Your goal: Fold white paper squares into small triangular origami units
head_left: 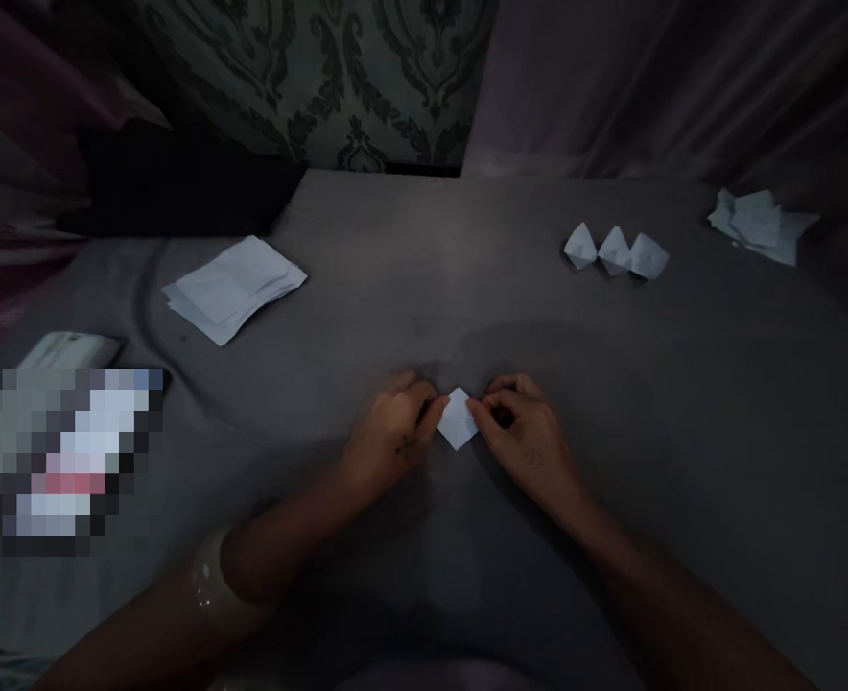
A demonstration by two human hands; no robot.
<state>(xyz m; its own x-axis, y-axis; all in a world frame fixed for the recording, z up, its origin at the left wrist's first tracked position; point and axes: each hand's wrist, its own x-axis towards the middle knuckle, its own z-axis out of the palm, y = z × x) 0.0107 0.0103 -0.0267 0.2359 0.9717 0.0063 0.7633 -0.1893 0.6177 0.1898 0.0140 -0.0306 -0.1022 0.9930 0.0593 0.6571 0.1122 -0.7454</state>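
Observation:
A small white folded paper piece [458, 418], diamond shaped, lies on the grey cloth surface [424, 288] in front of me. My left hand [393, 434] pinches its left corner with curled fingers. My right hand [521, 430] pinches its right corner the same way. Both hands rest on the cloth. A pale bangle [212, 581] sits on my left wrist.
A stack of white paper sheets [233, 286] lies at the left. Three folded paper shapes [615, 251] stand in a row at the back right, with a loose pile of folded papers [759, 226] beyond them. A blurred-out object [71, 451] lies at the far left.

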